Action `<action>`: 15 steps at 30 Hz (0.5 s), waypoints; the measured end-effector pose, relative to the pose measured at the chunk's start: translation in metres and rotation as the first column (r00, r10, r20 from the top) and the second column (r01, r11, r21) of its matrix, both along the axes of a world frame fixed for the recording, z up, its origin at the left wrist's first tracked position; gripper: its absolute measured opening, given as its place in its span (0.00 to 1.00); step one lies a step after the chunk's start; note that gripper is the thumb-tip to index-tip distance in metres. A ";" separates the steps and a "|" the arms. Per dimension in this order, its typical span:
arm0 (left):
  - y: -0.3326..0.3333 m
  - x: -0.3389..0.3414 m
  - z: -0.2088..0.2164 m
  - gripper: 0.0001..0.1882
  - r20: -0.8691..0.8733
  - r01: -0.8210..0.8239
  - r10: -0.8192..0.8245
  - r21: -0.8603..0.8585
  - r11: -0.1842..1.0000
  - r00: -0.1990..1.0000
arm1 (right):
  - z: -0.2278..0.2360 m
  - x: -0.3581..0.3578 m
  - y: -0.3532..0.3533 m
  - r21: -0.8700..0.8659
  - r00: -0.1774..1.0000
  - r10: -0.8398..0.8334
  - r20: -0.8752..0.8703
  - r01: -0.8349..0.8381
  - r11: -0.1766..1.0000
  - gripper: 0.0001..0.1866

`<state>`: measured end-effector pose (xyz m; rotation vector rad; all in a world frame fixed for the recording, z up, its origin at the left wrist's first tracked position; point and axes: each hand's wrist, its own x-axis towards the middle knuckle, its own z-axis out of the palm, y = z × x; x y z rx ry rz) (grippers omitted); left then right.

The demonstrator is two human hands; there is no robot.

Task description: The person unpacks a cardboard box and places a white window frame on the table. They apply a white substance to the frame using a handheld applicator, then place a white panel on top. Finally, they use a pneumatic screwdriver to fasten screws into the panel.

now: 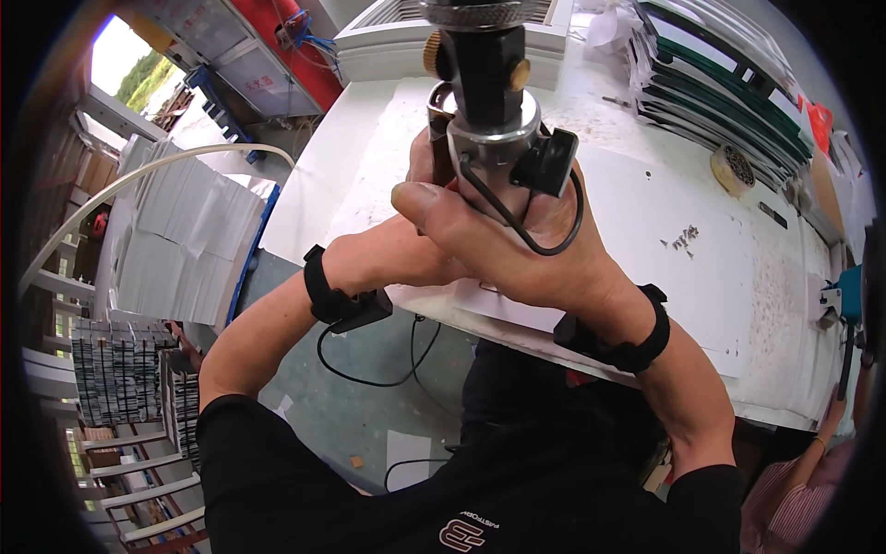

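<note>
Close in front of me stands a black and silver device (483,74) with a knurled metal top and brass-coloured knobs; its exact kind I cannot make out. My right hand (531,263) is closed around its silver lower part, where a thin black cable loops out. From the left, my left hand (397,251) reaches in at the same lower part, its fingers largely hidden behind the device and the right hand. Black straps with small boxes circle both wrists. Both hands are above the front edge of a white worktable (369,138).
Small screw-like bits (685,238) lie on a white sheet, near a tape roll (732,171). Green and white frames (720,102) are stacked at the back right. A teal tool (842,294) and another person's arm (817,452) are at the right edge. White panels (189,231) stand left.
</note>
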<state>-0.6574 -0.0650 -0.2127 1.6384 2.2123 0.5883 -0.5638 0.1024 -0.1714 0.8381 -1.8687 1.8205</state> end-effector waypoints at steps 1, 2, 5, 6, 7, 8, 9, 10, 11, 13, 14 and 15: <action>0.001 -0.001 0.000 0.25 0.009 0.001 -0.001 -0.002 1.000 1.000 | 0.001 0.001 0.002 0.040 1.000 -0.024 0.002 0.023 0.999 0.13; 0.003 -0.002 0.000 0.25 0.012 0.005 -0.005 0.000 1.000 1.000 | -0.004 -0.005 -0.002 -0.037 0.996 -0.041 -0.074 0.038 0.999 0.12; 0.007 -0.004 0.000 0.24 0.026 0.000 0.000 0.011 1.000 1.000 | -0.002 -0.001 -0.004 0.001 0.998 -0.032 -0.051 0.032 0.999 0.13; 0.009 -0.005 0.001 0.24 0.029 -0.003 0.003 0.016 1.000 1.000 | 0.001 0.001 -0.005 -0.007 1.000 -0.016 -0.009 0.016 1.000 0.11; 0.011 -0.006 0.002 0.24 0.032 -0.011 0.010 0.026 1.000 0.999 | 0.004 0.003 -0.007 -0.016 0.999 0.000 0.032 0.000 1.000 0.09; 0.011 -0.005 0.003 0.23 0.040 -0.020 0.019 0.037 0.999 0.999 | 0.005 0.005 -0.009 -0.024 0.997 0.017 0.074 -0.015 1.000 0.08; 0.013 -0.006 0.005 0.23 0.042 -0.028 0.026 0.044 0.999 0.999 | 0.004 0.004 -0.008 -0.018 1.000 -0.001 0.021 0.001 1.000 0.07; 0.014 -0.006 0.007 0.23 0.049 -0.037 0.035 0.046 0.998 0.998 | 0.001 0.002 -0.008 -0.012 0.999 -0.018 -0.031 0.018 1.000 0.07; 0.013 -0.005 0.008 0.23 0.062 -0.044 0.041 0.040 0.998 0.997 | 0.000 0.003 -0.006 -0.005 0.998 -0.029 -0.051 0.029 1.000 0.07; 0.003 0.000 0.010 0.22 0.091 -0.081 0.079 0.009 0.997 0.993 | 0.000 0.004 -0.004 0.006 0.995 -0.037 -0.097 0.038 0.999 0.07; -0.002 0.002 0.012 0.22 0.115 -0.100 0.101 -0.015 0.995 0.988 | 0.002 0.005 -0.002 0.016 0.994 -0.046 -0.097 0.048 0.999 0.07; -0.002 0.003 0.014 0.22 0.141 -0.108 0.111 -0.029 0.994 0.984 | 0.002 0.006 -0.003 -0.010 0.998 -0.022 -0.050 0.022 1.000 0.07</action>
